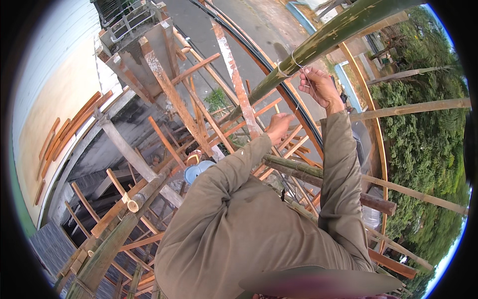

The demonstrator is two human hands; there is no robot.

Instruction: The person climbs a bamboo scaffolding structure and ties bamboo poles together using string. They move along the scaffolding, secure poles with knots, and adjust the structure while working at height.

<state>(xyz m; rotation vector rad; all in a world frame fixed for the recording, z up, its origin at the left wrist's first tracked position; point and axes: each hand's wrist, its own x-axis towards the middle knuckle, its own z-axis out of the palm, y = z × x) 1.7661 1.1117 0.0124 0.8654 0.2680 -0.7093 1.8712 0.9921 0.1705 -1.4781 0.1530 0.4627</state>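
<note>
At the bamboo pole (318,42), both hands grip wire (301,64).

Olive-drab sleeves (343,164) reach toward a green bamboo pole (328,37) mottled with pale streaks, above rust-orange timber battens (169,89) and a light blue cap (196,171).

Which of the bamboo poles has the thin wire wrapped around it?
The thick green bamboo pole slanting across the top, just above the right hand. Thin wire loops around it there; the other poles, lower down, show no wire.
</note>
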